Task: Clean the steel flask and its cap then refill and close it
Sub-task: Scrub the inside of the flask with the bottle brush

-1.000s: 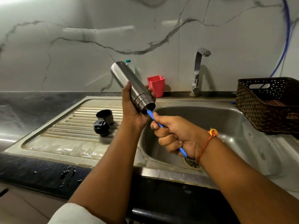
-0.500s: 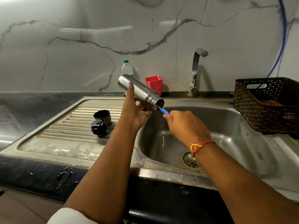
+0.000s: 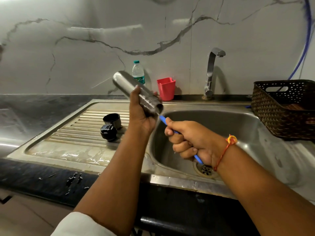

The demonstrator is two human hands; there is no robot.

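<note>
My left hand (image 3: 139, 113) grips the steel flask (image 3: 127, 85) over the left rim of the sink basin (image 3: 238, 123); the flask is tilted, mouth down and to the right. My right hand (image 3: 187, 140) is closed on a blue brush handle (image 3: 162, 118) whose far end goes into the flask's mouth; the brush head is hidden inside. On the ribbed drainboard (image 3: 71, 133) stand the flask's cup-shaped cap (image 3: 112, 120) and its black stopper (image 3: 108, 132), left of my left forearm.
A tap (image 3: 211, 72) rises behind the basin. A red plastic cup (image 3: 166, 88) and a small water bottle (image 3: 138, 72) stand against the marble wall. A dark woven basket (image 3: 281, 109) sits on the counter at right. The drain (image 3: 205, 170) lies below my right wrist.
My right hand has pulled back toward me, drawing more of the blue handle out of the flask. The flask has tilted a little steeper in my left hand.
</note>
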